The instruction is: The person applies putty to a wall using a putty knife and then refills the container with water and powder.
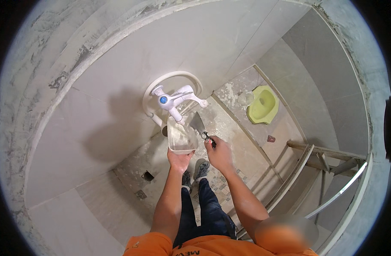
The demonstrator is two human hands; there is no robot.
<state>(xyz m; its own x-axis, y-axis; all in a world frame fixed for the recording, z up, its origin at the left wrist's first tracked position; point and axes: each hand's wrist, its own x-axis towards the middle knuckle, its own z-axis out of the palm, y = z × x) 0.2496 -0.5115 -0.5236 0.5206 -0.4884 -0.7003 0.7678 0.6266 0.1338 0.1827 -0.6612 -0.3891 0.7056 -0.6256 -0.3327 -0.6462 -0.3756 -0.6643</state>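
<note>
My left hand grips the near end of a clear plastic container, with whitish residue inside it. The container sits right under the spout of a white tap with a blue round mark, fixed to the wall. In my right hand is a putty knife, its fingers wrapped around the dark and red handle. The knife's wide metal blade points up and away, just to the right of the container. Whether water is running from the tap I cannot make out.
A pale hose loops behind the tap. To the right, a yellow-green squat toilet pan is set in a raised floor section. A wooden ladder leans at the lower right. A square drain hole opens in the stained floor near my feet.
</note>
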